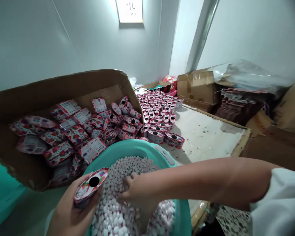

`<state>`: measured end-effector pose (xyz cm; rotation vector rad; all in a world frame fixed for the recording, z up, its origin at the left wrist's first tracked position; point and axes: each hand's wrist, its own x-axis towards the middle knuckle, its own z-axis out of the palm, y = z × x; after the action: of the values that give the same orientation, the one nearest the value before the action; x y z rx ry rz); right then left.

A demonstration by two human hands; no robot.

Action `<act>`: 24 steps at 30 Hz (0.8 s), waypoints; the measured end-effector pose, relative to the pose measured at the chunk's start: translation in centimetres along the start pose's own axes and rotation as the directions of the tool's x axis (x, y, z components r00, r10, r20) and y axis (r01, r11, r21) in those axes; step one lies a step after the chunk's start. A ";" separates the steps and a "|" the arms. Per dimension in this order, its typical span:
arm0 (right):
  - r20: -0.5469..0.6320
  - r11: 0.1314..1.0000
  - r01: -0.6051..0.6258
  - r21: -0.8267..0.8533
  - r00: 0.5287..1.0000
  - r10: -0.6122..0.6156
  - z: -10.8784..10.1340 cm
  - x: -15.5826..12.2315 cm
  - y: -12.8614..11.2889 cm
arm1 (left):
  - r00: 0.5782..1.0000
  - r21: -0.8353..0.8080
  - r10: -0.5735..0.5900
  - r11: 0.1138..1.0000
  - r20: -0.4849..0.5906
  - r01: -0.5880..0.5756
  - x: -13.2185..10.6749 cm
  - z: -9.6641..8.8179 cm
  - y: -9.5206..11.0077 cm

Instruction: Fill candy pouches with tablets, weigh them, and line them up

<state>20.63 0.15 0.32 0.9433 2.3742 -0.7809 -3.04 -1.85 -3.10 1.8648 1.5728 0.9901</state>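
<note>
Tilting a small strawberry-printed container (90,186) with its hole toward the teal basin (147,151) at the worktop's near edge, the left hand (68,213) grips it while the right hand's (135,193) fingers (127,182) curl into the white candies (113,213), gathering some.

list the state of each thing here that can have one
left hand: closed around a small container
small container: tilted, hole in its top open
right hand: fingers dug into the white tablets
teal basin: filled with white tablets
cardboard box: open, tipped on its side, full of packets
containers on the table: standing upright in rows
</note>
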 end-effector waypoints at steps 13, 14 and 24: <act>-0.080 0.972 0.169 -0.161 0.980 -0.184 0.2 -1.0 0.0 | 0.995 0.283 0.031 0.957 0.096 -0.057 0.7 1.1 -0.3; -0.055 0.975 0.181 -0.128 0.980 -0.189 -0.3 -1.3 0.0 | 0.996 0.297 0.030 0.954 0.082 -0.053 0.4 1.3 0.1; -0.241 0.994 -0.060 0.096 0.967 0.082 -0.8 1.5 3.2 | 0.988 0.400 0.088 0.907 0.129 -0.133 -0.3 1.3 2.4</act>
<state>21.81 3.31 -1.06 1.2170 2.5142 -0.7862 -0.61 -2.50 -2.10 2.2687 1.7221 0.6209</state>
